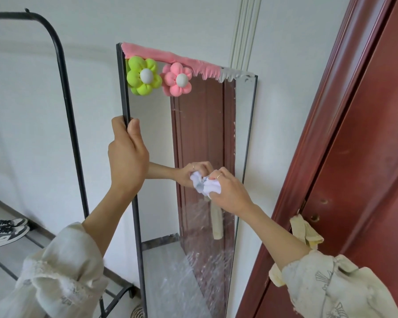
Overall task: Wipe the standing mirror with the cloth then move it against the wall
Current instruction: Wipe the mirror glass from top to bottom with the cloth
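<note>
- White walls form the background, with a dark red wooden door [365,138] at the right and a black metal clothes rack [64,92] at the left; a pair of grey and white sneakers [5,230] lies on the low shelf of this rack.
- From the hands outward: the right hand [230,191] has its fingers curled around a crumpled white cloth [208,185] and presses it on the glass, about at the middle of the height, toward the right side of the pane.
- The left hand [126,152] grips the left edge of the tall narrow standing mirror with a thin black frame [205,125]; the thumb lies on the front and the fingers go behind the frame, so this hand is clamped on the mirror and steadies it.
- The long axis of the mirror runs up and down, and it stands directly in front of the person, between the rack and the door. The cloth is in the middle, so unwiped glass lies both above and below the right hand. This hand is the nearer one for the wiping; the left is already placed for carrying.
- The lower part of the glass shows pale streaks and smears, so I judge that the wiping is not finished.
- How close the mirror stands to the wall behind it, I cannot tell.
- At the top of the mirror there is a pink and white wavy trim [182,63], and below it a padded lime-green fabric flower [143,76] beside a padded pink fabric flower [177,80].
</note>
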A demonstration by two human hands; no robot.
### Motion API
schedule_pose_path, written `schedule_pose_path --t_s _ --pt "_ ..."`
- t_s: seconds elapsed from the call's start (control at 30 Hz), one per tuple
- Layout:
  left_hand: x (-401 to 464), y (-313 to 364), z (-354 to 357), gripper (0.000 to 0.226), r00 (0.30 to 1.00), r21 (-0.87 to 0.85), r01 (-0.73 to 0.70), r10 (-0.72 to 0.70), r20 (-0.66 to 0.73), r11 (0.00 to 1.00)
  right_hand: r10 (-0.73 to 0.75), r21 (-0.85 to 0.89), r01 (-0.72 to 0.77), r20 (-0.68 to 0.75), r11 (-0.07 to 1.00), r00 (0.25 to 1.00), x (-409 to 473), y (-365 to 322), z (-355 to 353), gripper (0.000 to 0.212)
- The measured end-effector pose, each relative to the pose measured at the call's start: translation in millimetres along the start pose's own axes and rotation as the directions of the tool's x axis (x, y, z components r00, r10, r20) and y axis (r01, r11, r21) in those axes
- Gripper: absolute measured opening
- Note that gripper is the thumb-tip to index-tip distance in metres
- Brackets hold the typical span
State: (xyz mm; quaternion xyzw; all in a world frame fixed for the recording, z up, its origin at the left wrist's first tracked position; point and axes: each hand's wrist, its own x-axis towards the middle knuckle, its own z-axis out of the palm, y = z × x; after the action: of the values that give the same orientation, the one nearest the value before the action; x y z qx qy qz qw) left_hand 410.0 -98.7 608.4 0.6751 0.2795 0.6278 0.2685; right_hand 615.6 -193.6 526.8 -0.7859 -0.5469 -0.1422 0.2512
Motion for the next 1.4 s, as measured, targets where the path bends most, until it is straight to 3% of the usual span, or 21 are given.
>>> schedule_pose_path --t_s 0.17,0.27,0.37,0.57,0.67,0.8,1.03,1.17,1.33,1.4 --pt "1 1 -1 0.01 1.0 -0.02 0.017 -0.017 0.005 1.0 0.07 0.078 -0.052 -0.258 0.996 0.964 46 -4 -33 0.035" --pt "2 -1 0 0.012 1.0 -0.012 0.004 -0.003 0.005 1.0 0.237 0.289 -0.127 -0.388 0.949 0.891 89 1 -61 0.037" --pt "2 -3 0 0.014 1.0 -0.008 -0.004 0.004 0.01 1.0 0.37 0.396 -0.199 -0.421 0.897 0.828 115 13 -75 0.036" --pt "3 -3 0 0.015 1.0 -0.008 -0.004 0.004 -0.006 1.0 0.29 0.358 -0.133 -0.432 0.924 0.854 71 5 -29 0.039" --pt "2 -3 1 0.016 1.0 -0.02 -0.008 0.008 -0.002 1.0 0.319 0.306 -0.216 -0.344 0.927 0.883 21 14 22 0.042" --pt "1 -5 1 0.016 1.0 -0.015 -0.018 0.018 0.001 1.0 0.481 0.395 -0.395 -0.146 0.829 0.864 -9 28 48 0.033" --pt "3 -5 1 0.016 1.0 -0.009 0.002 -0.002 -0.002 1.0 0.62 0.69 -0.32 -0.236 0.649 0.748 64 14 -14 0.042" --pt "2 -5 2 0.017 1.0 -0.007 -0.006 0.006 -0.007 1.0 0.724 0.752 -0.346 -0.242 0.56 0.646 65 24 -1 0.028" --pt "3 -6 2 0.017 1.0 -0.012 -0.027 0.027 -0.006 1.0 0.903 0.647 -0.738 0.18 0.19 0.39 16 55 53 0.038" --pt "2 -6 2 0.018 0.999 -0.016 -0.033 0.033 -0.005 0.999 0.913 0.617 -0.773 0.215 0.148 0.347 20 57 51 0.039"
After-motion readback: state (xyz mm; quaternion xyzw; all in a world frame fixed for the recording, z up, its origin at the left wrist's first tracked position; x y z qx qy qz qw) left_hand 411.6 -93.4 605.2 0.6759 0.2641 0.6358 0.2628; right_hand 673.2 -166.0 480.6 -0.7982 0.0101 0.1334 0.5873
